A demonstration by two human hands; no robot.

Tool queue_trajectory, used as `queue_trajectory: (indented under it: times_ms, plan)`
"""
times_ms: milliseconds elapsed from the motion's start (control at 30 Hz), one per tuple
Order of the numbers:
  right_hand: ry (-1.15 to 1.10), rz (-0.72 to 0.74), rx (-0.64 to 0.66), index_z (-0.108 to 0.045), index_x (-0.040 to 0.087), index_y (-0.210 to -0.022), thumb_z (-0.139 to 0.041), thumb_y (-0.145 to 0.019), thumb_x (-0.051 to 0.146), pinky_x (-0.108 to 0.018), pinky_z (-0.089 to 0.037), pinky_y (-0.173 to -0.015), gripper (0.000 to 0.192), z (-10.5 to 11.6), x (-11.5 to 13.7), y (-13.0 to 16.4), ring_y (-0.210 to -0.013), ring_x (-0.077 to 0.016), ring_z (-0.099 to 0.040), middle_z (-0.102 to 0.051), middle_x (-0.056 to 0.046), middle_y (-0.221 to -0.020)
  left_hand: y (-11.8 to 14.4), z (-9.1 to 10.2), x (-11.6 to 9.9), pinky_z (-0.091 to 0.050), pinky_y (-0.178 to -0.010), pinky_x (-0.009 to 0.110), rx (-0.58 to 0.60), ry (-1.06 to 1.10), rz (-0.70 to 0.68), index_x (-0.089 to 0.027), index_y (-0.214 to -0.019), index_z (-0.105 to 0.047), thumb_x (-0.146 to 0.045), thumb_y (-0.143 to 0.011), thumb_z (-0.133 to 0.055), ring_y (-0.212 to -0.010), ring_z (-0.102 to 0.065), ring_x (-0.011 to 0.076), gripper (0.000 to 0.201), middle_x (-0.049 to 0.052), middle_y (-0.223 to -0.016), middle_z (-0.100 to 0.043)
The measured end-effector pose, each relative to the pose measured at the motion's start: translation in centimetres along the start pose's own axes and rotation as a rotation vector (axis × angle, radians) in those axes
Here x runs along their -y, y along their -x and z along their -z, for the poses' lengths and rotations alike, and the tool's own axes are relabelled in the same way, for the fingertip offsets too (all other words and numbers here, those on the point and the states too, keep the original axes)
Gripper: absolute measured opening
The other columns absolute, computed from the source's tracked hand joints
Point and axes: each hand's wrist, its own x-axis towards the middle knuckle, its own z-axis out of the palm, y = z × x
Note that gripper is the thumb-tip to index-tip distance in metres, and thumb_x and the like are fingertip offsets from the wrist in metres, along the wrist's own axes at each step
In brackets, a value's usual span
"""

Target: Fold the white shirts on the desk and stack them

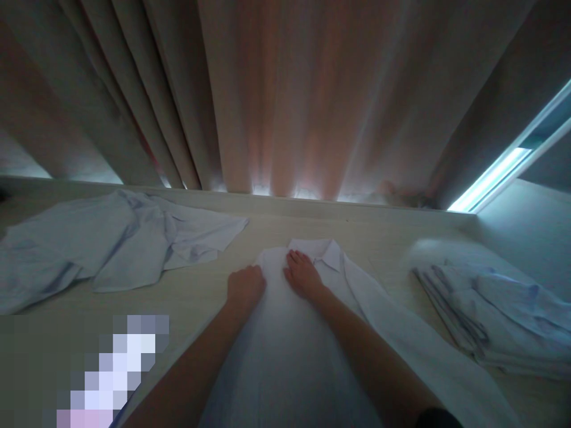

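Head view, dim and soft. White shirt (285,333) spread flat along the middle of the tabletop (196,297), collar end toward the far edge, body running back to the near edge between the two forearms. Left hand (245,288) resting on the shirt's left shoulder near the collar, fingers curled under into a loose fist, probably pinching a fold of cloth, though too murky to be sure. Right hand (303,274) lying palm-down just beside the collar (328,252), fingers stretched out and released, pressing the cloth flat, gripping nothing.

By the look of things, work on this shirt only at its start: laid out and being smoothed, sleeves and sides not yet turned in, no fold lines visible. At the right edge of the tabletop, a stack of folded garments (491,309), pale blue and white, edges lined up, seemingly finished. At the far left corner, a crumpled pale-blue shirt (111,244), sprawled loose and unfolded, well apart from both hands, so apparently still to be dealt with.

No box, basket or bin anywhere in sight; all clothing directly on the tabletop. Heavy curtain (289,101) hanging behind the far edge, a strip of window light (495,175) at the far right corner.
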Motion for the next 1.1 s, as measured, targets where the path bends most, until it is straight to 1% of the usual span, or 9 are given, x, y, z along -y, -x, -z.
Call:
queue_trajectory:
  times_ms: [233,400,600,733,833,900,967,1033,1100]
  plan:
    - [-0.022,0.002,-0.024,-0.043,0.007,-0.132,-0.032,-0.092,0.033,-0.039,-0.022,-0.108,0.049,0.7,0.2,0.1,-0.130,-0.0257,-0.034,-0.041,-0.017,-0.141,1.5,2.6,-2.2,-0.043,-0.066,0.030,-0.040,-0.004,-0.062,-0.016,-0.094,-0.058,-0.032,-0.088,-0.027,-0.080,-0.064,0.0195,0.035,0.009,-0.087,-0.066]
    - [-0.075,-0.016,-0.013,-0.042,0.006,-0.133,-0.036,-0.089,0.028,-0.040,-0.020,-0.109,0.049,0.9,0.3,0.2,-0.131,-0.0268,-0.032,-0.040,-0.017,-0.141,3.0,4.3,-4.4,-0.043,-0.066,0.030,-0.029,0.010,-0.154,-0.018,-0.091,-0.057,-0.035,-0.089,-0.026,-0.079,-0.064,0.0195,0.035,0.008,-0.084,-0.066]
    - [-0.129,-0.086,0.042,-0.033,0.007,-0.139,-0.045,-0.080,0.019,-0.039,-0.023,-0.108,0.062,0.1,-0.9,0.3,-0.132,-0.0240,-0.031,-0.037,-0.017,-0.143,3.8,4.0,-6.9,-0.045,-0.065,0.034,0.033,0.052,-0.232,-0.017,-0.098,-0.054,-0.034,-0.089,-0.027,-0.078,-0.065,0.0241,0.034,0.010,-0.083,-0.066]
    - [-0.139,-0.106,0.065,-0.033,0.005,-0.139,-0.041,-0.082,0.014,-0.034,-0.027,-0.107,0.058,-0.4,-2.1,-0.1,-0.130,-0.0217,-0.036,-0.039,-0.016,-0.142,3.9,3.5,-8.7,-0.045,-0.064,0.034,0.101,0.086,-0.229,-0.016,-0.101,-0.053,-0.033,-0.089,-0.026,-0.078,-0.066,0.0244,0.034,0.012,-0.083,-0.067]
    - [-0.157,-0.088,0.083,-0.036,0.005,-0.138,-0.039,-0.085,0.014,-0.033,-0.028,-0.107,0.054,-0.2,-2.4,-0.4,-0.129,-0.0211,-0.037,-0.041,-0.016,-0.141,4.8,4.2,-9.5,-0.045,-0.062,0.035,0.139,0.111,-0.242,-0.017,-0.099,-0.054,-0.031,-0.088,-0.028,-0.078,-0.066,0.0265,0.032,0.012,-0.085,-0.068]
    - [-0.184,-0.060,0.092,-0.038,0.007,-0.137,-0.042,-0.085,0.017,-0.033,-0.026,-0.108,0.053,0.2,-2.3,-0.6,-0.129,-0.0212,-0.037,-0.040,-0.015,-0.142,6.7,5.2,-8.8,-0.045,-0.062,0.035,0.162,0.145,-0.250,-0.019,-0.103,-0.054,-0.033,-0.086,-0.033,-0.078,-0.066,0.0268,0.030,0.011,-0.088,-0.069]
    - [-0.227,-0.028,0.098,-0.042,0.009,-0.135,-0.046,-0.084,0.020,-0.032,-0.024,-0.109,0.052,1.0,-2.0,-0.7,-0.130,-0.0211,-0.036,-0.041,-0.014,-0.142,10.2,6.1,-6.7,-0.045,-0.066,0.033,0.191,0.243,-0.202,-0.024,-0.104,-0.054,-0.038,-0.084,-0.039,-0.079,-0.065,0.0235,0.029,0.007,-0.090,-0.069]
    - [-0.282,-0.020,0.093,-0.050,0.011,-0.128,-0.048,-0.084,0.021,-0.031,-0.022,-0.109,0.045,2.0,-1.8,-0.7,-0.130,-0.0212,-0.035,-0.043,-0.014,-0.140,15.2,6.5,-3.5,-0.044,-0.070,0.028,0.242,0.412,-0.067,-0.026,-0.095,-0.058,-0.039,-0.087,-0.034,-0.079,-0.064,0.0180,0.028,0.003,-0.086,-0.069]
    - [-0.342,-0.062,0.069,-0.058,0.011,-0.119,-0.046,-0.085,0.020,-0.032,-0.020,-0.110,0.037,3.0,-1.6,-0.3,-0.131,-0.0218,-0.034,-0.044,-0.015,-0.139,21.4,6.4,0.1,-0.046,-0.068,0.028,0.338,0.535,0.206,-0.024,-0.078,-0.061,-0.044,-0.084,-0.042,-0.072,-0.063,0.0180,0.028,0.002,-0.075,-0.068]
